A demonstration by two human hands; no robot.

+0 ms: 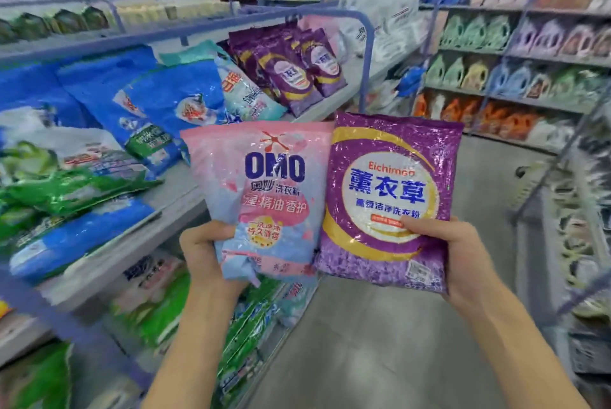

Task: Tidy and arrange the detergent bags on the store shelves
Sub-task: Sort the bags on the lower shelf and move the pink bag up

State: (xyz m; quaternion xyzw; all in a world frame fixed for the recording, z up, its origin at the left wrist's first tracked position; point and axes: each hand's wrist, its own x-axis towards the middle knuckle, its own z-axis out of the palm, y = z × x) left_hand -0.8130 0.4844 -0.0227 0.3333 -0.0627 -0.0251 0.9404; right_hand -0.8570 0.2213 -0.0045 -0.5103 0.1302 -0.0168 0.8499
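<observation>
My left hand point(203, 251) grips the lower left corner of a pink and pale blue OMO detergent bag point(264, 190). My right hand point(456, 253) grips the lower right part of a purple lavender detergent bag point(390, 197). Both bags are held upright side by side over the aisle, in front of the shelf point(172, 200) on my left. On that shelf lean several matching purple bags point(297, 71), blue bags point(142, 104) and green bags point(66, 190).
More green and blue bags fill the lower shelf point(165, 306) at left. A blue metal rail point(367, 44) ends the shelf unit, with white bags point(383, 18) beyond it. Shelves of detergent bottles point(515, 71) line the right side. A grey floor aisle point(380, 342) runs ahead.
</observation>
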